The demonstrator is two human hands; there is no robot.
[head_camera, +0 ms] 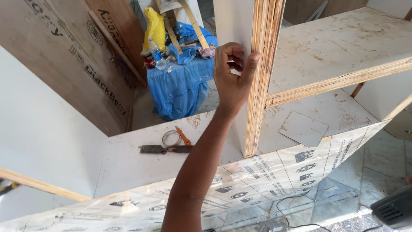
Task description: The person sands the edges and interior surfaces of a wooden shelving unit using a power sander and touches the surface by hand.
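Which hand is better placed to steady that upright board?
Left. The left hand grips the edge of the upright plywood panel; the right hand barely shows at the picture's lower right corner, by a grey power tool, far from the panel.

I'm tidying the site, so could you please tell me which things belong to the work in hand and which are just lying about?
In hand: left hand gripping the upright plywood panel; power tool at lower right.

Lying about: tape roll, orange-handled tool, flat bar, blue plastic sheet, water bottle.

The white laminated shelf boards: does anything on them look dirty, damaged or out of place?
The top white shelf board carries brown smears and dust. A loose white offcut piece lies askew on the lower board.
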